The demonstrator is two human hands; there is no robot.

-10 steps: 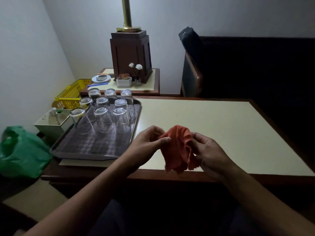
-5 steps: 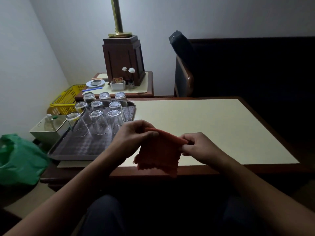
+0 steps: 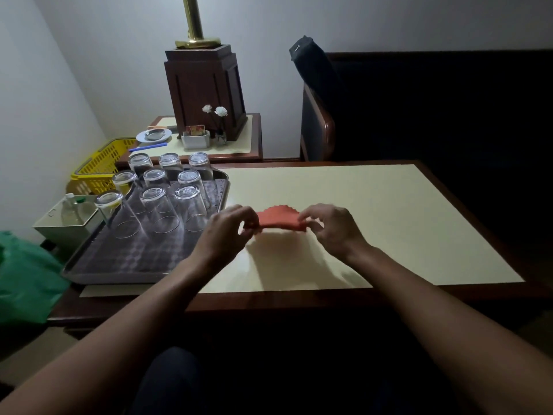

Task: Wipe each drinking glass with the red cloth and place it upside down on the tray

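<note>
While a seated person reaches both forearms over the near edge of the table [image 3: 374, 211], the left hand [image 3: 227, 232] and the right hand [image 3: 327, 227] each pinch one end of the red cloth [image 3: 279, 218] with curled fingers and thumb. The cloth is stretched almost flat between them, and its shadow falls on the cream tabletop below. Just left of the grip, close to the left hand, a metal tray [image 3: 143, 259] lies on the table, its near half bare. Left of the grip and farther back, nine drinking glasses [image 3: 158, 202] stand upside down on the tray in three rows. Beyond them, farther left, is a yellow basket [image 3: 98, 169]. Well beyond the grip, a side table [image 3: 239, 136] holds white flowers [image 3: 215, 110] and a dark wooden lamp base [image 3: 206, 91].
</note>
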